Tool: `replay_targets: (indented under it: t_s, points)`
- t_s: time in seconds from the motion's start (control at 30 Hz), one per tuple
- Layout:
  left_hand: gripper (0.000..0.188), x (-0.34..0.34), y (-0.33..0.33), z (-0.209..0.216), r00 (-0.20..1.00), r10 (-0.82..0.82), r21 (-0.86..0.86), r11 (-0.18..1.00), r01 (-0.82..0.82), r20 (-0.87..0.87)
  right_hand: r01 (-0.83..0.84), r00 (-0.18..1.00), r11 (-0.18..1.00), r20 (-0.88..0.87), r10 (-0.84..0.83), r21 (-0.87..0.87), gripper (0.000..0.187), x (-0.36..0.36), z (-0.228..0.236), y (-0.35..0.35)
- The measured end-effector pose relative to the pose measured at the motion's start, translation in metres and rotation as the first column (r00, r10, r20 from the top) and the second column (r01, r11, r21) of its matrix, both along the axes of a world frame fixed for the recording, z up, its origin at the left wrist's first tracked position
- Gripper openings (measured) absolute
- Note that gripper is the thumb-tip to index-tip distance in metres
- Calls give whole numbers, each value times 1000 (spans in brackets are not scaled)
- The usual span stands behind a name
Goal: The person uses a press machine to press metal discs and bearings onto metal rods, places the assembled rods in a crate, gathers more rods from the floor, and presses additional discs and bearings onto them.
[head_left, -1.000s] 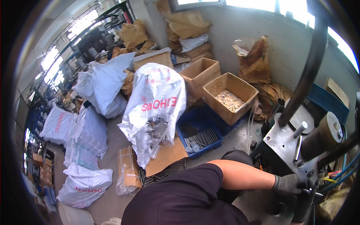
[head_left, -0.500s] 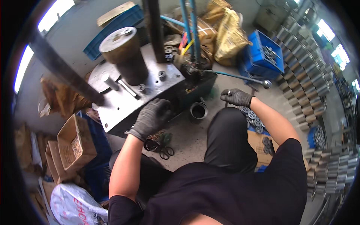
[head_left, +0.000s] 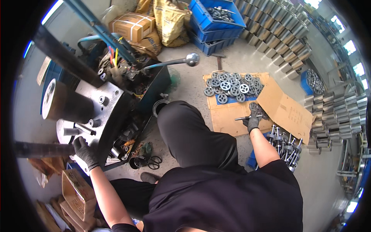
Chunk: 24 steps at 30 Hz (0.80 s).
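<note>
My right hand, in a dark grey glove, is closed around a thin metal shaft held level over the cardboard. Dark spoked wheels lie right beside it. Just behind my wrist is a blue bin of metal shafts with discs on them. My gloved left hand rests at the near edge of the press's steel plate, fingers stretched out, nothing visible in them. Near its fingertips on the plate lie a metal pin and a small ring. A thick dark cylinder stands behind them.
Several grey spoked wheels lie on flattened cardboard. A ball-ended lever juts out from the press. Blue crates and stacked metal cylinders stand farther back. Scissors lie on the floor by my foot.
My view has swung to the right. My right hand has come down over the cardboard and now holds a metal shaft. My left hand stays by the steel plate, now near its edge.
</note>
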<state>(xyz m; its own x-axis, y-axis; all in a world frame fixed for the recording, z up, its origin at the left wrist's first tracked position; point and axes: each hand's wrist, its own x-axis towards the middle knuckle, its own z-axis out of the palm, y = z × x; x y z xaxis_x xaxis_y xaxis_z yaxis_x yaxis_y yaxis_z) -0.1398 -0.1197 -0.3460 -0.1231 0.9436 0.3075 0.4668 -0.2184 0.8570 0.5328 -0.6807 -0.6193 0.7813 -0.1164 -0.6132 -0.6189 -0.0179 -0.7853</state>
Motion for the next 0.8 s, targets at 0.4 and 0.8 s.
replay_targets:
  t_s: [0.4, 0.8]
  points:
    - [29, -26, 20, -24, 602, 148, 183, 983, -3, -784, 440, 870, 878, 150, -469, 190, 43, 80, -19, -23]
    - [26, -6, 8, -14, 880, 152, 100, 988, -120, -449, 90, 974, 992, 202, -106, 90, 47, 121, 3, 67]
